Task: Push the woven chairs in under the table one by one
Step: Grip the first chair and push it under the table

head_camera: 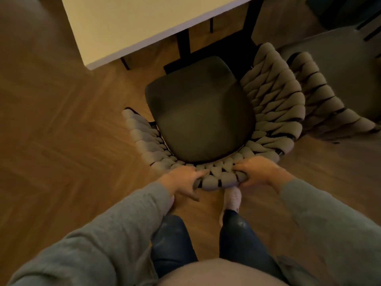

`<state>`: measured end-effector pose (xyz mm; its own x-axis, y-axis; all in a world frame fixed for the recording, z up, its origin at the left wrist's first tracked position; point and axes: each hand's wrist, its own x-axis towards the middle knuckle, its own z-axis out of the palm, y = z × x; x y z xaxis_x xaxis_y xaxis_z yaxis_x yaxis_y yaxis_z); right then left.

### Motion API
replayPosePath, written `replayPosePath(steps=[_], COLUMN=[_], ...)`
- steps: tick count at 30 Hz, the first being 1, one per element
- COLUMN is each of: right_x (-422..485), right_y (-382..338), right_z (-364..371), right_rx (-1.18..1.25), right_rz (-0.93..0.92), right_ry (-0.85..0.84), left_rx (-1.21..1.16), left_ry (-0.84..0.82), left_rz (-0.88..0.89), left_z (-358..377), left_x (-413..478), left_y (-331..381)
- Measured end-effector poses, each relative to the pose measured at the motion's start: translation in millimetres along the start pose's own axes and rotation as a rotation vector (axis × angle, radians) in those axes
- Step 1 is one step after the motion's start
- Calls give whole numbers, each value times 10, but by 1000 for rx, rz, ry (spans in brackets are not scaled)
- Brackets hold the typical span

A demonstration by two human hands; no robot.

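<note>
L hand [184, 180] and R hand [260, 174] both grasp the near top rim of the grey woven-back chair w/ dark padded seat [202, 112]. Whole seat is visible, just short of the pale rectangular table [144, 23]. Second woven chair [321, 104] stands adjacent, right.

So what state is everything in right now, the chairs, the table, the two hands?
woven chair: upright, seat not yet under the table.
second woven chair: upright close on the right, only partly in view.
table: standing ahead of the chair.
left hand: has a grip on the woven chair's back rim.
right hand: has a grip on the same rim.
</note>
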<state>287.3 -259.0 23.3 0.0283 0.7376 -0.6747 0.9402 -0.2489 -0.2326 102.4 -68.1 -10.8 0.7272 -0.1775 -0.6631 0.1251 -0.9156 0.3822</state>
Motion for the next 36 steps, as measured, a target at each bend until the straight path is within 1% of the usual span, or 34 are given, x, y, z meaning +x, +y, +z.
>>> replayPosePath(steps=[2, 3, 4, 7, 10, 15, 20, 29, 36], right_x=[-145, -160, -169, -139, -154, -150, -176, -183, -98], right_y=[310, 436, 537, 672, 646, 637, 707, 762, 1062], right_z=[-67, -96, -105, -38, 30, 19, -61, -288, -484], right_rx=[-34, -60, -100, -171, -162, -138, -101, -192, -231], right_rz=[16, 14, 6, 19, 32, 3, -23, -69, -44], right_ry=[0, -13, -24, 20, 29, 73, 87, 71, 51], left_rx=[-78, -91, -82, 26, 67, 81, 97, 32, 2], left_ry=[70, 82, 94, 179, 268, 322, 343, 397, 429], left_rz=[-150, -190, -214, -255, -249, -245, -261, -294, -279], left_z=[7, 14, 40, 107, 147, 88, 4, 20, -216], left_x=[82, 116, 146, 219, 205, 143, 133, 166, 419], left_y=[180, 245, 358, 595, 645, 737, 761, 843, 838])
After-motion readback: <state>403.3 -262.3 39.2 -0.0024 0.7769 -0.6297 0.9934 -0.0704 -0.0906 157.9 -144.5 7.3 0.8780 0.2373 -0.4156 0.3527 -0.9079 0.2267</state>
